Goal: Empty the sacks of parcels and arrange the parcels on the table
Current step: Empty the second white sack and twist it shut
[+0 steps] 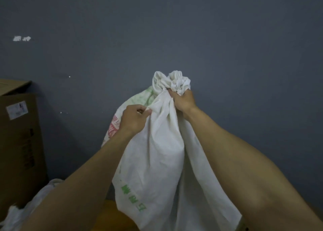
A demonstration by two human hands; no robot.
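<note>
You have the sack [157, 160] hoisted upright in front of the wall [174, 29], its lower end hanging down towards the brown table [106, 215] at the bottom edge of view. Your right hand [183, 99] is clenched round the bunched top of the cloth, taking the weight. Your left hand [133, 119] pinches a fold of the cloth just below and to the left of that bunch. The green print low on the sack reads upside down from here, so you may be holding it by its bottom end with the mouth downward, but the mouth itself is hidden and you cannot be sure. No parcels show, and whether any remain inside cannot be told, though the cloth hangs slack and fairly flat. This looks like the emptying step: lifting and shaking out the sack over the table. Next, keep the right hand firm on the bunch and use the left to tug the fold loose or shake, so anything left slides out. Look below before you let the cloth drop. A box [19, 134] stands to the left, and another white bag [40, 195] lies crumpled in front of it.
</note>
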